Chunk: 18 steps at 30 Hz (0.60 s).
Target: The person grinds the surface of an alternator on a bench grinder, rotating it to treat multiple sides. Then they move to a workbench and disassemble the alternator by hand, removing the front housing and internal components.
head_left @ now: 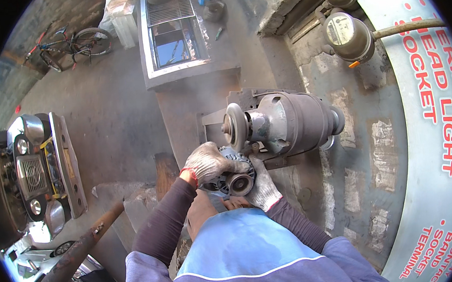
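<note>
Both my hands wear pale, dirty knitted gloves and grip a grey alternator [223,186] in front of my body. My left hand [209,162] is wrapped over its upper left side, fingers curled across the finned casing. On its right side, my right hand [264,185] closes round the edge, with part of the fingers hidden. The alternator's round pulley [240,184] faces up toward me. Just beyond it stands a bench grinder motor [297,122] with a wheel [238,127] on its left end. The alternator's far edge is close to the wheel; whether they touch cannot be made out.
Right of the motor is a worn wall with a white sign [425,139] and electric meters [346,34]. A framed window [174,43] lies ahead. At left are a vehicle front [33,176], a bicycle [72,47] and a rusty pole [80,256].
</note>
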Tool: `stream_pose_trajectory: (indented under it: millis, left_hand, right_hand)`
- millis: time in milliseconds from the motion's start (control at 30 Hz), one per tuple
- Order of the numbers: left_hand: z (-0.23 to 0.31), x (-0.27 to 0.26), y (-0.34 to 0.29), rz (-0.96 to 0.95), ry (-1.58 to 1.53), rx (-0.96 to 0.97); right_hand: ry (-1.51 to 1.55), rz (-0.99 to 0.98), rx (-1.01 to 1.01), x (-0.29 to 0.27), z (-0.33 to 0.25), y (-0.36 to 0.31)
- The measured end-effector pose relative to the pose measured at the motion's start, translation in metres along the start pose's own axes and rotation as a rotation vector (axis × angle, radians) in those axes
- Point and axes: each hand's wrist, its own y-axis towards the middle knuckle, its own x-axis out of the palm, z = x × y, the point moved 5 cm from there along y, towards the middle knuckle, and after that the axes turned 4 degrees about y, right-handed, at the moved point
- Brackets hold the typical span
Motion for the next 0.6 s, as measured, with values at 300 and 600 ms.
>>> stream_pose_trajectory:
  millis: [300,600]
  left_hand:
    - [0.0,-0.004,-0.015,0.05,0.017,0.038]
    - [0.015,-0.004,-0.05,0.17,0.139,0.063]
  right_hand:
    - [-0.071,0.098,0.045,0.007,0.009,-0.006]
    - [-0.152,-0.108,0.066,0.008,0.002,-0.005]
